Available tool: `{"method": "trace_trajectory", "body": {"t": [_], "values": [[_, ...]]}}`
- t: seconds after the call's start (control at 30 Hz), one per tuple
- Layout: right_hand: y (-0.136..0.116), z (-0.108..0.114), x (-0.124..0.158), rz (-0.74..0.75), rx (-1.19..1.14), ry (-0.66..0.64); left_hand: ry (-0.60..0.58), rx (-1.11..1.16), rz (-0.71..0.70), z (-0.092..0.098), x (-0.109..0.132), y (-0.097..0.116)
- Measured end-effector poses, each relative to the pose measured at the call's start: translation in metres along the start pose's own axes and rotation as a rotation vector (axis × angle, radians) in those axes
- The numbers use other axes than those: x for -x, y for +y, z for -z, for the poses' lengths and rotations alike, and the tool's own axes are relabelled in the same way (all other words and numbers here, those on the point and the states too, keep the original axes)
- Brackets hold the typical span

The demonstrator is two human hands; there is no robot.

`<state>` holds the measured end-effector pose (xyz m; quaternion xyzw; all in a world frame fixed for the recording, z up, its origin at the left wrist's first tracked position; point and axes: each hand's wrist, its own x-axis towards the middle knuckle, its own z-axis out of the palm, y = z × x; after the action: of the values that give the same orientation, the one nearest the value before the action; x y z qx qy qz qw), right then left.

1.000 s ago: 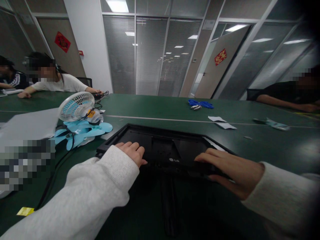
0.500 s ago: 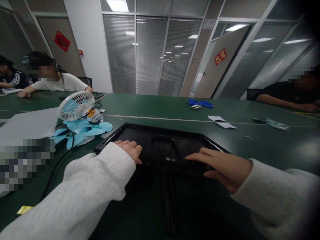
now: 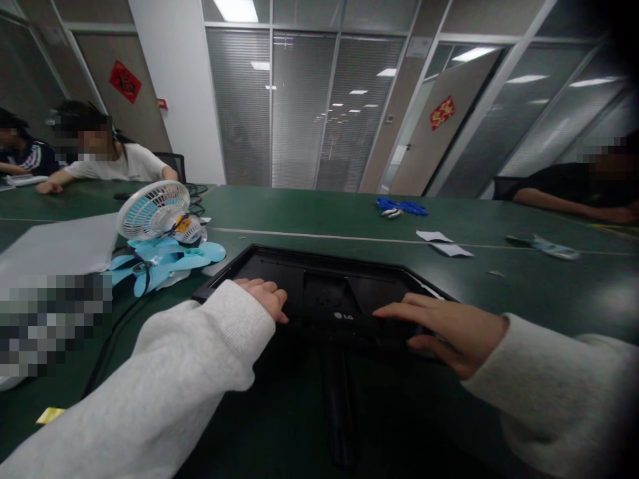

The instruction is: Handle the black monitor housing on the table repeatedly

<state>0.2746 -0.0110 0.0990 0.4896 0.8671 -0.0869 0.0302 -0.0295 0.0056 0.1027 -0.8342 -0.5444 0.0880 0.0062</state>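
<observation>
A black monitor casing (image 3: 279,269) with an LG logo lies face-up before me, its hollow side with a raised middle section showing. My left hand (image 3: 267,298) rests on its near left part, fingers bent over the near rim; the palm is hidden by the sleeve. At the near right rim, my right hand (image 3: 444,329) has its fingers laid over the top and its thumb lower at the edge, so the rim sits between them. Below the logo, a dark column-like part (image 3: 339,412) runs toward me; whether it joins the casing is too dark to tell.
Left of the casing stand a white fan (image 3: 154,209), blue fan blades (image 3: 174,259) and a cable. A grey-white sheet (image 3: 60,246) lies further left. Blue gloves (image 3: 402,206) and white papers (image 3: 444,243) lie across the green table (image 3: 289,209). Other people sit at both sides.
Both hands have shifted very slightly to the right along the casing. Their hold looks the same, and the casing has hardly moved.
</observation>
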Motion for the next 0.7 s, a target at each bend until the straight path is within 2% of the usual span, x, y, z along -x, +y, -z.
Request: {"method": "trace_trajectory", "body": {"t": [0.1, 0.2, 0.4, 0.57, 0.7], "values": [[0.0001, -0.0012, 0.0030, 0.017, -0.007, 0.041, 0.036, -0.022, -0.019, 0.0019, 0.0028, -0.0005], [-0.0011, -0.0022, 0.0056, 0.017, -0.019, 0.077, 0.013, -0.032, 0.002, 0.0045, 0.0052, 0.0005], [-0.0001, 0.0013, 0.0051, -0.032, 0.005, 0.024, 0.082, -0.013, -0.093, 0.0035, 0.0091, -0.0006], [-0.0037, 0.0039, 0.0010, -0.057, 0.028, -0.005, 0.040, -0.009, -0.114, 0.0028, 0.0085, -0.0038], [-0.0038, 0.0065, 0.0001, -0.056, 0.032, -0.008, 0.020, -0.001, -0.078, 0.0041, 0.0066, -0.0014]]}}
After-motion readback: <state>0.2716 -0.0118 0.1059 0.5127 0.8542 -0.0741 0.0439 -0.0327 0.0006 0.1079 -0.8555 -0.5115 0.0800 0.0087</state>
